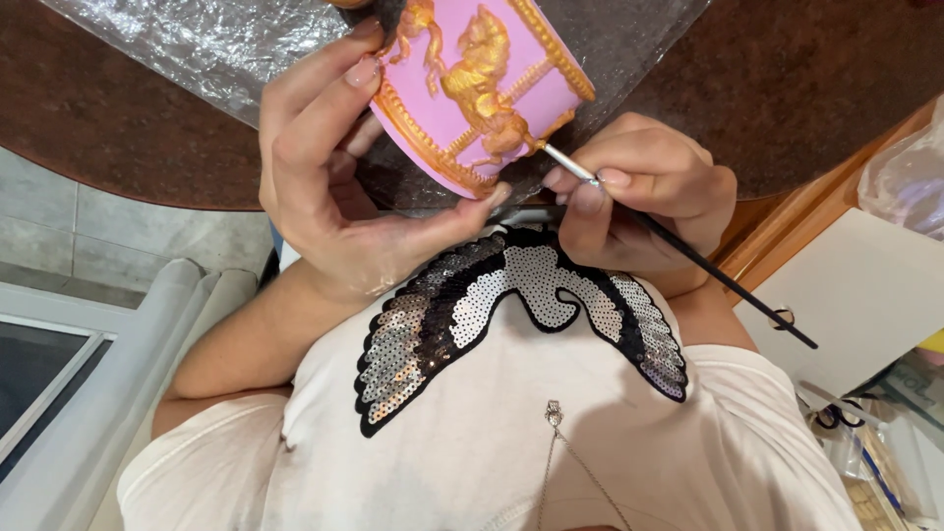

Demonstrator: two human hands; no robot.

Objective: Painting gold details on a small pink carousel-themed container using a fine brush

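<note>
My left hand (334, 167) grips a pink round ornament (472, 88) with raised gold horse figures and gold trim, holding it tilted above the dark table. My right hand (639, 192) pinches a thin black-handled paintbrush (688, 251). The brush's metal ferrule and tip touch the lower gold part of the horse relief. The brush handle slants down to the right past my wrist. Both hands are close together, just above my chest.
A sheet of crinkled clear plastic (197, 39) covers part of the dark brown rounded tabletop (98, 118). A white drawer front with a ring pull (836, 295) is at the right, with scissors and supplies below it. Grey floor tiles and a white frame lie at the left.
</note>
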